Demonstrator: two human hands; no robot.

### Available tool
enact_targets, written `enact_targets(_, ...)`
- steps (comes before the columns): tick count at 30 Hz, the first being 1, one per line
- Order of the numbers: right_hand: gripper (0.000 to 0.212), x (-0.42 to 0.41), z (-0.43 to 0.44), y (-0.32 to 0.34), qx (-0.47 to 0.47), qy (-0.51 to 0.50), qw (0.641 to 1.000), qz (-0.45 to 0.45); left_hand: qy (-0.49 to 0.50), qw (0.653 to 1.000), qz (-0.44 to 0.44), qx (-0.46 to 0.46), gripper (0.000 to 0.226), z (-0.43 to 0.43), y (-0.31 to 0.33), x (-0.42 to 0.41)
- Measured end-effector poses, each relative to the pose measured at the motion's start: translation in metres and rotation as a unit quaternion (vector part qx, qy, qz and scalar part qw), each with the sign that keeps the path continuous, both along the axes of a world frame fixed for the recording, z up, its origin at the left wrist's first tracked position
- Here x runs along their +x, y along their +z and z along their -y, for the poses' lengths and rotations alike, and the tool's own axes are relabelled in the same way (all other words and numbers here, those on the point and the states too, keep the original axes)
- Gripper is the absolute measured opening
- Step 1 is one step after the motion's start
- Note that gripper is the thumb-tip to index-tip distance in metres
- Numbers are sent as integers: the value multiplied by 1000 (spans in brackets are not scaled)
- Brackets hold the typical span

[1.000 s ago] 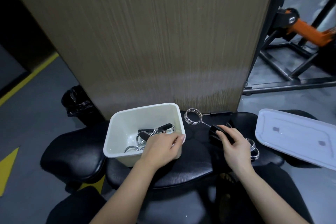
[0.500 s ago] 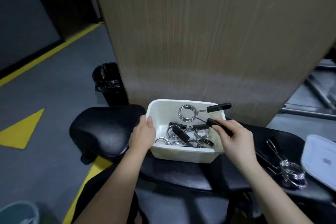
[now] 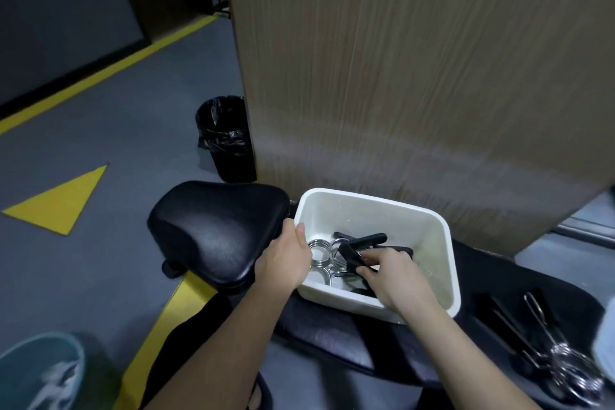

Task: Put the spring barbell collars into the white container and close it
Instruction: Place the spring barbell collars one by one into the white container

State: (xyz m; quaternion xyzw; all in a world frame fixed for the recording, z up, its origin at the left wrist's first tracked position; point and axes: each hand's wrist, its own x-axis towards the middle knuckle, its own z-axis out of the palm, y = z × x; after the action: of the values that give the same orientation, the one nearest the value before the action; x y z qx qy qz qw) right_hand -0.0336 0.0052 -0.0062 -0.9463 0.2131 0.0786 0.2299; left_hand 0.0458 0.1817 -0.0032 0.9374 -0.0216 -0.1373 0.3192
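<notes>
Head view, looking down. A white container (image 3: pixel 429 233), open and without its lid, sits on a black padded worktop (image 3: pixel 326 339). The left hand (image 3: pixel 288 260) is clamped on the container's left rim, thumb over the edge. The right hand (image 3: pixel 394 273) reaches inside, fingers closed on the black handle of a spring collar (image 3: pixel 352 258) that lies low among the pile of collars (image 3: pixel 321 251), chrome coils and black grips tangled together on the container floor.

One more loose collar (image 3: pixel 562 366) lies on the worktop at the lower right, well apart from the container. Just beyond it, at the frame's right edge, a pale blurred shape (image 3: pixel 607 346) is probably the lid.

Risks, as a judgement: the handles stand at odd angles, so one left sticking up could stop the lid from seating. The coils may hook together, and withdrawing the hand could drag a collar back out. The container stands near the worktop's near edge on smooth padding; a push without the left hand's hold could slide or tip it. The loose collar could roll off the rounded pad.

The room: a second black pad (image 3: pixel 216 226) sits left of the container. Behind rises a tall wood-grain panel (image 3: pixel 399 76). The floor (image 3: pixel 100 130) is grey with yellow lines and a yellow triangle. A black lined bin (image 3: pixel 226 140) stands by the panel. A teal bucket (image 3: pixel 40 373) shows at lower left.
</notes>
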Motion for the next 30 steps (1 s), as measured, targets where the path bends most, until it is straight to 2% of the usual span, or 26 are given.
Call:
enact_targets(3,22,3,2,0,-14,-11,999,-37,32,997,-66,-14,57,6,5,5)
enact_targets(7,22,4,5,-11,-26,-24,998,-55,99,995,16,10,60,17,-4,-1)
enact_targets(12,22,6,6,-19,-25,-42,999,-19,99,994,46,23,58,18,-10,1)
enact_targets(17,30,1,2,-15,1,-39,998,56,93,993,58,40,58,18,-13,0)
enact_targets(19,34,-4,-1,-7,-19,-46,994,99,89,993,61,38,59,17,-14,1)
enact_targets(25,37,-26,-4,9,-2,-92,963,253,51,995,79,39,52,12,-11,-3)
enact_targets(28,30,-37,2,9,-23,-110,946,303,30,995,95,21,47,5,-13,-8)
enact_targets(30,16,-50,12,13,-69,-109,930,343,27,994,104,14,46,2,-15,-11)
